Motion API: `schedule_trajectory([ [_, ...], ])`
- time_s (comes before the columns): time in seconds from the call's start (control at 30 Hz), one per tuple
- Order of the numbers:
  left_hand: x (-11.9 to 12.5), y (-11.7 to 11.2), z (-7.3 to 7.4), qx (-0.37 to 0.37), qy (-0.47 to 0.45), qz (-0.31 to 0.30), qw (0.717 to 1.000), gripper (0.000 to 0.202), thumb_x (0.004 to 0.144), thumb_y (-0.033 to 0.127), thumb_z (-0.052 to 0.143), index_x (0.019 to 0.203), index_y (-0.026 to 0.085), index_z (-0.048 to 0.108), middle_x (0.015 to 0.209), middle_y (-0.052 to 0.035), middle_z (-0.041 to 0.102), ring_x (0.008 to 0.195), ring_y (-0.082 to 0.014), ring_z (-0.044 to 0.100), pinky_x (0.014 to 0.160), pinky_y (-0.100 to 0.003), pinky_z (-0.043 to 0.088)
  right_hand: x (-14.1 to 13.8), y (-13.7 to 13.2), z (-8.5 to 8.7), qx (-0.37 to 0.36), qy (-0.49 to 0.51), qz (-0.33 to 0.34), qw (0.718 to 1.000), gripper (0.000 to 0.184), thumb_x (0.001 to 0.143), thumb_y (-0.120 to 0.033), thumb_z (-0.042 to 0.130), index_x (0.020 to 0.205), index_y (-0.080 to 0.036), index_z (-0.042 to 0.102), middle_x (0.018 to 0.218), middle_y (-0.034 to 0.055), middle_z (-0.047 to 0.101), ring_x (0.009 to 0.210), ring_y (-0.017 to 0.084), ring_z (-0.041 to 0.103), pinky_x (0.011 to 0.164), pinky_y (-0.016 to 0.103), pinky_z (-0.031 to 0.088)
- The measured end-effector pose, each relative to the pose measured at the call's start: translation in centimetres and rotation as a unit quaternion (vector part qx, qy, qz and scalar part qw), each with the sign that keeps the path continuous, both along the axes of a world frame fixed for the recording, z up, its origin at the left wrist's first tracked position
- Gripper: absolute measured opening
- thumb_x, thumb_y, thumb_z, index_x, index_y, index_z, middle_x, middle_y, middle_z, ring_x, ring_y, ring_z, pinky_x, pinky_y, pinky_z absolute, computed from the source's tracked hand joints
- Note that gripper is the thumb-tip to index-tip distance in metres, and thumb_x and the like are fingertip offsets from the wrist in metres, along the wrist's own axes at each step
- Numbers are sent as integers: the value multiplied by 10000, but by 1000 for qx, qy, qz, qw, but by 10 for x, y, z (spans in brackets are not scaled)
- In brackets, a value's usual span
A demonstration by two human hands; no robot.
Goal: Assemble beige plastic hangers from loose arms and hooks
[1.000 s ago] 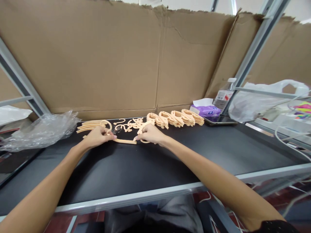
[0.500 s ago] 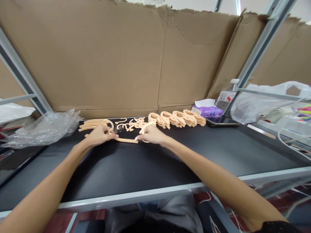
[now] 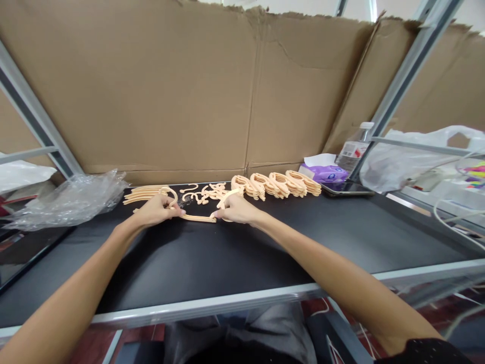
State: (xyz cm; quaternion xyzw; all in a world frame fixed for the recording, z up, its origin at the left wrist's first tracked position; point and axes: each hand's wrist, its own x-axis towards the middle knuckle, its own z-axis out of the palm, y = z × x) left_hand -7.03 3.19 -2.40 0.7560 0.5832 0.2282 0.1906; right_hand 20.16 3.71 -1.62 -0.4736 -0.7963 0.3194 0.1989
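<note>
Between my two hands is a beige plastic folding hanger (image 3: 199,218), its straight bar low over the table and its curved arms rising at both ends. My left hand (image 3: 157,210) pinches the bar's left end, with a curved arm looping above the fingers. At the other end, my right hand (image 3: 237,208) is closed on the joint, and another arm piece passes by its fingers. Several loose beige hooks (image 3: 214,192) lie behind the hands. A stack of long curved beige pieces (image 3: 142,193) is just behind my left hand. The fingers partly hide both joints.
Stacks of looped beige hanger parts (image 3: 280,185) run along the back, right of my hands. Farther right are a purple tissue pack (image 3: 328,173), a phone (image 3: 346,189) and a bottle (image 3: 354,150). Clear plastic wrapping (image 3: 71,199) lies left. Cardboard (image 3: 170,91) walls the back of the black table (image 3: 246,258).
Both hands keep their grip on the hanger and have hardly moved. The view has shifted very slightly.
</note>
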Motion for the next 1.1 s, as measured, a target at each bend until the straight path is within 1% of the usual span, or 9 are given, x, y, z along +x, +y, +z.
schedule_trajectory([
  [0.13, 1, 1, 1, 12, 17, 1, 1000, 361, 657, 537, 685, 597, 181, 671, 557, 8, 546, 551, -137, 478, 529, -249, 321, 6, 1, -2, -56, 48, 4, 997, 421, 734, -355, 678, 474, -183, 395, 421, -68, 331, 435, 66, 302, 458, 249, 199],
  [0.2, 1, 1, 2, 14, 19, -5, 1000, 355, 657, 525, 684, 566, 184, 647, 559, 6, 550, 558, -138, 484, 538, -251, 328, 8, 5, -5, -58, 67, -6, 996, 388, 715, -343, 688, 486, -179, 421, 430, -71, 338, 438, 64, 292, 452, 249, 185],
  [0.33, 0, 1, 1, 10, 19, -3, 1000, 363, 658, 529, 674, 555, 185, 619, 571, 3, 561, 577, -148, 508, 558, -259, 348, 10, 9, -8, -65, 90, -5, 994, 321, 709, -338, 691, 521, -158, 503, 470, -54, 407, 474, 68, 328, 462, 244, 206],
  [0.53, 1, -1, 1, 13, 7, 6, 1000, 367, 643, 539, 681, 579, 181, 631, 572, 11, 550, 572, -141, 484, 544, -257, 328, 9, 5, -6, -62, 52, -4, 997, 341, 729, -329, 676, 510, -169, 469, 431, -77, 308, 432, 61, 264, 450, 248, 162],
  [0.63, 1, -2, 1, 23, 6, 3, 1000, 358, 648, 532, 682, 581, 183, 638, 571, 11, 550, 574, -142, 486, 537, -256, 320, 9, 5, -8, -47, 33, -12, 998, 370, 728, -309, 674, 491, -181, 421, 426, -72, 316, 416, 64, 290, 434, 245, 184],
  [0.73, 1, -1, 0, 19, 4, -5, 1000, 360, 648, 525, 687, 565, 182, 619, 575, 11, 552, 578, -143, 494, 541, -254, 325, 8, 6, -9, -47, 31, -19, 998, 379, 728, -309, 676, 494, -188, 404, 428, -69, 333, 408, 69, 320, 424, 242, 208],
  [0.87, 0, 0, -1, 11, 2, -6, 1000, 354, 662, 519, 670, 561, 184, 617, 549, 17, 530, 544, -134, 468, 519, -252, 297, 7, 5, -8, -43, 61, -13, 997, 385, 732, -327, 678, 500, -185, 404, 440, -72, 333, 421, 60, 297, 436, 241, 195],
  [0.97, 2, -1, -1, 13, 4, -5, 1000, 339, 654, 509, 674, 563, 186, 626, 550, 17, 534, 553, -139, 478, 522, -254, 301, 6, 4, -6, -41, 90, -8, 995, 376, 728, -340, 681, 506, -177, 425, 453, -73, 347, 443, 57, 288, 453, 240, 190],
  [1.1, 5, -3, 1, 5, 5, 12, 1000, 341, 644, 517, 686, 598, 179, 666, 566, 11, 559, 573, -147, 496, 539, -259, 330, 7, 2, -4, -52, 62, 8, 997, 384, 742, -331, 656, 487, -183, 410, 424, -76, 307, 423, 62, 278, 445, 248, 177],
])
